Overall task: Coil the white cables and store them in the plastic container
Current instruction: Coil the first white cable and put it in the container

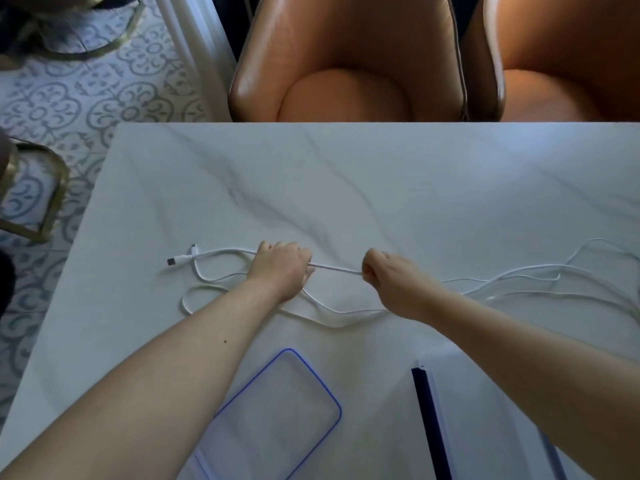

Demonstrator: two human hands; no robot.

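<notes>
Marble counter (pixel 415 188), two tan chairs (pixel 346 64) at far edge. Left grip (pixel 282 268) and right grip (pixel 391 277) each clench one white cable (pixel 336 268), taut between them.

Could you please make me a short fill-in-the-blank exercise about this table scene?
The left hand and the right hand both grip a ____ cable. The plugs lie on the ____ side of the left hand. The clear lid has a ____ rim. Beyond the table stand ____ brown chairs.
Missing words: white; left; blue; two.
</notes>
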